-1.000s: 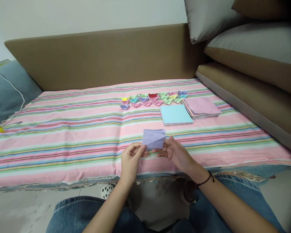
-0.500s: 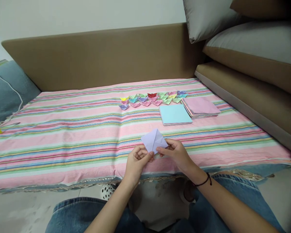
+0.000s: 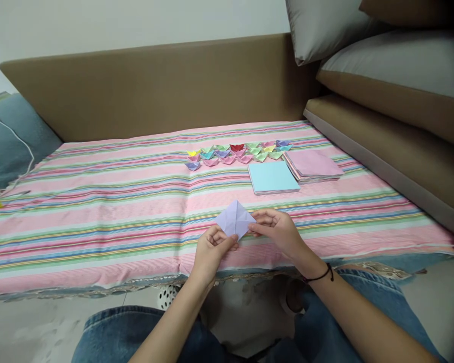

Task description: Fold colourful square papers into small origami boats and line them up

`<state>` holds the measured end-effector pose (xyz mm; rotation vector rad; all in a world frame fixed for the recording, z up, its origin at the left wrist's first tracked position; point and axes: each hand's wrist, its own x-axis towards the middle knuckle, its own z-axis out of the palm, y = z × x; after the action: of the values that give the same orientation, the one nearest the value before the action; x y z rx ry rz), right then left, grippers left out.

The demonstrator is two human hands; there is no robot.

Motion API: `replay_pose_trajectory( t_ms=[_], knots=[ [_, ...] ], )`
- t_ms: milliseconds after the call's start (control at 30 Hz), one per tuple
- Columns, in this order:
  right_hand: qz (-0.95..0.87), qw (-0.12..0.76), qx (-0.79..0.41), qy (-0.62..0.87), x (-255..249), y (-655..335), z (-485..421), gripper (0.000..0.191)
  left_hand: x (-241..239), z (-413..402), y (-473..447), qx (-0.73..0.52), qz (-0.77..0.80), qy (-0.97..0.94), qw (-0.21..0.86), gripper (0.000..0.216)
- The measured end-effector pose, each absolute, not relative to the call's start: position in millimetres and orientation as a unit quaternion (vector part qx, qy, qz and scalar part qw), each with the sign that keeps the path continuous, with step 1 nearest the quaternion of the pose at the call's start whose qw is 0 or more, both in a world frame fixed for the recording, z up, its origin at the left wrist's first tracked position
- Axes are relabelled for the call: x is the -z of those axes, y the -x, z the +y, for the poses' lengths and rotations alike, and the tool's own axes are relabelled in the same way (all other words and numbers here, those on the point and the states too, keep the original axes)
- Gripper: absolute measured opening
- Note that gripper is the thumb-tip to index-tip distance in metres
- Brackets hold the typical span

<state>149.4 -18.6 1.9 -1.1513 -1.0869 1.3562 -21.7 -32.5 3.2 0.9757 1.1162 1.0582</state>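
A lavender sheet of origami paper [image 3: 234, 218], folded into a small diamond with a crease down its middle, is held up above the striped cloth. My left hand [image 3: 214, 252] pinches its lower corner, thumb on top and fingers curled beneath. At the right corner, my right hand [image 3: 274, 229] grips the paper between thumb and fingers. Beyond the hands lies a stack of light blue square paper [image 3: 274, 177], and beside it a stack topped with pink paper [image 3: 315, 164]. Several small folded paper boats [image 3: 237, 148] in many colours stand in rows behind the stacks.
The pink striped cloth [image 3: 128, 217] covers the seat, with its fringed edge near my knees. A brown backrest [image 3: 155, 91] rises behind it. Cushions [image 3: 393, 85] are piled at the right. On the left are a blue cushion [image 3: 15, 136] and a white cord [image 3: 28, 146].
The folded paper has turned slightly and shifted left, so its crease now runs nearly upright. My right hand has moved from the lower edge to the right corner.
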Motion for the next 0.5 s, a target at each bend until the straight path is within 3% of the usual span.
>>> replay_pose_trajectory(
  t_ms=[500],
  knots=[
    [-0.509,0.469,-0.570,0.443,-0.2,-147.1,-21.9,0.026,-2.2,-31.8,27.7,-0.415,0.487,-0.453,0.620,0.022]
  ],
)
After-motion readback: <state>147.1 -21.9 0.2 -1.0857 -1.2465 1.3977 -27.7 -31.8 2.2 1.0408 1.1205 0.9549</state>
